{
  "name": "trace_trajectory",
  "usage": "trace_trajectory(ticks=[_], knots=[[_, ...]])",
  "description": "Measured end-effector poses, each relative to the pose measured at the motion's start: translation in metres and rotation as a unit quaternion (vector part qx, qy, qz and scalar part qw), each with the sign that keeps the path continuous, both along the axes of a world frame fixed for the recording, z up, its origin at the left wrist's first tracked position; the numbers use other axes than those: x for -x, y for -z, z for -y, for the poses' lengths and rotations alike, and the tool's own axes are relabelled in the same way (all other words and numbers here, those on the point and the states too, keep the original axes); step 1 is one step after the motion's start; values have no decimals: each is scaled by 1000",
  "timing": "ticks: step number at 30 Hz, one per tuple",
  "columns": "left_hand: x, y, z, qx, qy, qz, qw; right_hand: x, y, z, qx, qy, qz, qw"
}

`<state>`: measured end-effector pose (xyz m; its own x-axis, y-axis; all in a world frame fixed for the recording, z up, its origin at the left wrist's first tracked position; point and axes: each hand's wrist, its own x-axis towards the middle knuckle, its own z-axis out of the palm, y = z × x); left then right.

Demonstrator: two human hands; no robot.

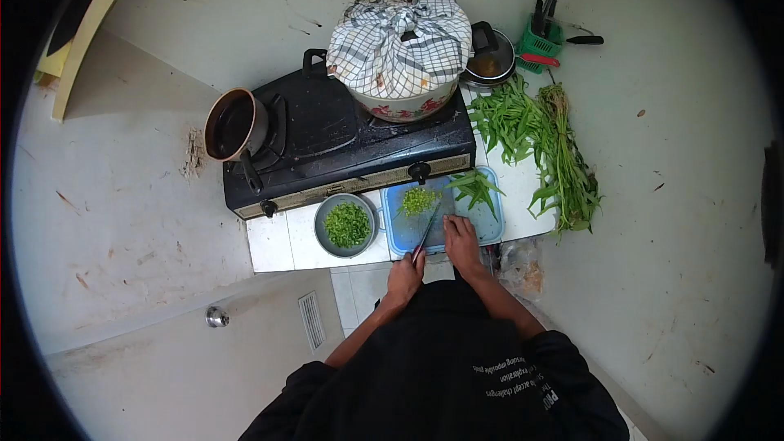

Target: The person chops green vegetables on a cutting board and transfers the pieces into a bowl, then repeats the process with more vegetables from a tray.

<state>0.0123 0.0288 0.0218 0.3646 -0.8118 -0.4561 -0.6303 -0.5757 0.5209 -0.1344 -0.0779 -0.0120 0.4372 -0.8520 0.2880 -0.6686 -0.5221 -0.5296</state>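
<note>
My left hand is closed round the red handle of a knife, whose blade points up and to the right over the blue cutting board. My right hand rests on the board just right of the blade, its fingers curled and pressed together; what they hold, if anything, is hidden. Chopped greens lie in a small heap beyond the knife tip. Some uncut green leaves lie at the board's far right. Left of the board, a grey bowl contains more chopped greens.
A black gas stove stands behind, bearing a saucepan and a large cloth-covered pot. Bunches of leafy greens lie at right. Beyond them are a lidded pan and a green utensil basket. Walls close both sides.
</note>
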Motion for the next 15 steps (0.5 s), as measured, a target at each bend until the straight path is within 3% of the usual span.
trace_trajectory(ticks=[3,9,15], knots=[[1,-1,1,84,-16,-42,995,-2,1,-2,2,-2,3,1000],[7,10,6,97,-7,-99,990,0,2,-2,-17,4,22,1000],[4,11,10,40,13,-98,994,0,0,-3,-14,1,21,1000]])
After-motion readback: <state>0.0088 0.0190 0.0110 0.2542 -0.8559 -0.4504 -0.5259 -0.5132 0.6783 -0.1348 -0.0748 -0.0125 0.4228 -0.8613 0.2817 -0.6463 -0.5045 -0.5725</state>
